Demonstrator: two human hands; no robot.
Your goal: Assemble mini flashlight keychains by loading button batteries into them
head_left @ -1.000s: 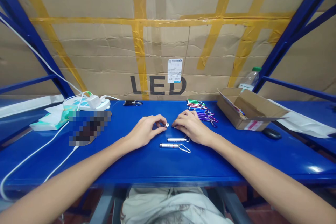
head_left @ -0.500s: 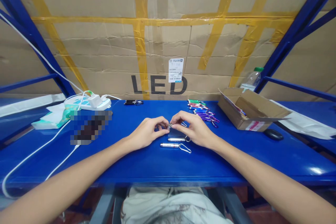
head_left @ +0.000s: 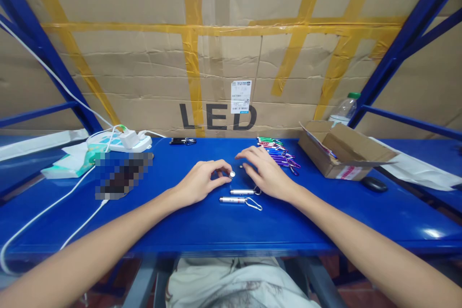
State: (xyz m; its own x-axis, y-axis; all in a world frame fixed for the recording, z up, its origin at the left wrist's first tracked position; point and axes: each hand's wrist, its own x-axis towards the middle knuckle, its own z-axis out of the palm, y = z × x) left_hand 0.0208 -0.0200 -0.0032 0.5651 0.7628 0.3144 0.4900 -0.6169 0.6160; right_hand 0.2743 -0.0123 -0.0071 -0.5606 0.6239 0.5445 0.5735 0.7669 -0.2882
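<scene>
A small round-ended metal piece is just above the table, its pale, shiny end turned toward the right. The left hand keeps it clamped between thumb and fingertips. Half a second ago the right hand met the left at this piece; now it has drawn off, thumb and fingers apart, with no grip visible. That suggests that the left hand alone has charge of the piece while the right is free. A tiny pale bit shows beside the right thumb; whether it touches the skin or lies on the surface is too small to tell.

Just below the hands lie two silver penlights, the upper one with its clip partly under the right hand, the lower one with its carabiner clip in full view. Both have stayed where they were.

Beyond the right hand is a row of coloured penlights in green, red, blue and purple; black penlights lie at the far edge. Further right stand an open cardboard box and a black mouse; well to the left is a white power strip.
</scene>
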